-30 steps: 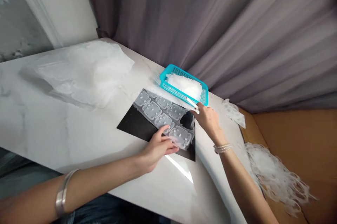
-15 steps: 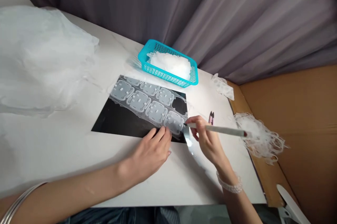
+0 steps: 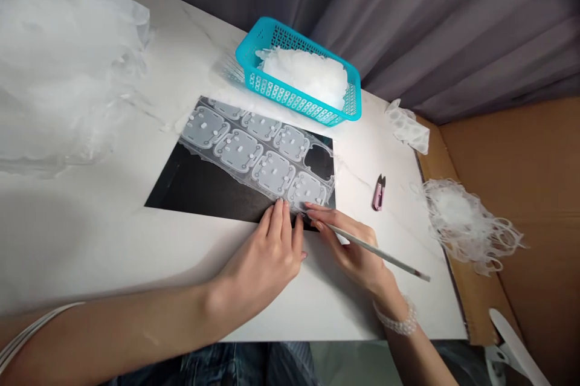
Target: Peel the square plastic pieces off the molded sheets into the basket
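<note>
A translucent sheet of moulded square pieces (image 3: 274, 172) lies on a black mat (image 3: 203, 186), with one round-cornered gap (image 3: 319, 162) at its right end. My left hand (image 3: 267, 253) rests with its fingers stretched out, fingertips pressing the sheet's near edge. Pinched in my right hand (image 3: 356, 250) is a slim grey pen-like tool (image 3: 378, 251), slanting down to the left. Its point is at the lower edge of the nearest right-hand square, close to my left fingertips; the exact tip is partly hidden.
Beyond the mat stands a turquoise basket (image 3: 290, 101) holding white translucent pieces. Pink thread snips (image 3: 379, 193) lie to the right. A heap of stringy clear scraps (image 3: 466, 223) sits by a cardboard wall (image 3: 534, 193). Clear plastic bags (image 3: 58, 66) cover the left; a translucent scrap (image 3: 406, 126) lies back right.
The tool's point has moved from the right side of the square to its near edge, closer to my left fingers. My view has shifted, and the snips now show fully.
</note>
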A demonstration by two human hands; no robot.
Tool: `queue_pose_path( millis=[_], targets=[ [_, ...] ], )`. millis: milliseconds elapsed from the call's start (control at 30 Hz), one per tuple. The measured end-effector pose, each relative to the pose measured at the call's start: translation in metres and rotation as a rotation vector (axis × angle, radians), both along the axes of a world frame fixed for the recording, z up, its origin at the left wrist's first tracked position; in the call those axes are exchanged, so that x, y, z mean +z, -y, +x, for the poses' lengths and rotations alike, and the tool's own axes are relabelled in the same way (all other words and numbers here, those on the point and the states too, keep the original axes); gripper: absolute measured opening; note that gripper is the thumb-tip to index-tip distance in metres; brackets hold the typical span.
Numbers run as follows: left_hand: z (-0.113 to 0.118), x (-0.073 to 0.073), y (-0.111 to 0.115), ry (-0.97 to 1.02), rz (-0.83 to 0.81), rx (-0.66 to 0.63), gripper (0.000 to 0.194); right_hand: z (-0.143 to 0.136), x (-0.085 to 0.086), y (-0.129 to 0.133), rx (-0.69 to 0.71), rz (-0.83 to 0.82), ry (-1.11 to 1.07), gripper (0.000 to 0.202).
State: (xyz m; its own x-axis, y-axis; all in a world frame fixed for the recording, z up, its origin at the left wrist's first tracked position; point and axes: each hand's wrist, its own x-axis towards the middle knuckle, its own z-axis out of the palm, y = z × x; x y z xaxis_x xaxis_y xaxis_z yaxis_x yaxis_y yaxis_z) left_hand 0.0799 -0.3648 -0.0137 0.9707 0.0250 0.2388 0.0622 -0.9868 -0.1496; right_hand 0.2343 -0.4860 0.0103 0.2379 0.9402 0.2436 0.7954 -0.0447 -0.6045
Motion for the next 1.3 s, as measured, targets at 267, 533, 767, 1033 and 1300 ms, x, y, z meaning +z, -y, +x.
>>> queue_pose_path(
  millis=[267,533,767,1033,1300],
  targets=[
    [-0.002,0.008,-0.002,-0.066,0.001,-0.016,0.053,-0.002,-0.003,-0.002,0.046,0.004,0.142,0.032],
    [0.000,0.010,-0.001,-0.090,-0.021,-0.013,0.051,-0.002,-0.003,0.009,0.052,0.039,0.236,0.034],
    [0.003,0.011,0.004,-0.122,0.011,0.010,0.051,-0.002,-0.009,0.007,0.005,0.063,0.196,0.036],
    [-0.001,0.011,0.004,-0.138,-0.013,0.027,0.052,-0.002,-0.013,0.008,-0.019,0.086,0.183,0.034],
    [0.000,0.016,0.001,-0.155,-0.004,0.021,0.052,-0.002,-0.013,0.008,-0.016,0.096,0.176,0.038]
  ],
)
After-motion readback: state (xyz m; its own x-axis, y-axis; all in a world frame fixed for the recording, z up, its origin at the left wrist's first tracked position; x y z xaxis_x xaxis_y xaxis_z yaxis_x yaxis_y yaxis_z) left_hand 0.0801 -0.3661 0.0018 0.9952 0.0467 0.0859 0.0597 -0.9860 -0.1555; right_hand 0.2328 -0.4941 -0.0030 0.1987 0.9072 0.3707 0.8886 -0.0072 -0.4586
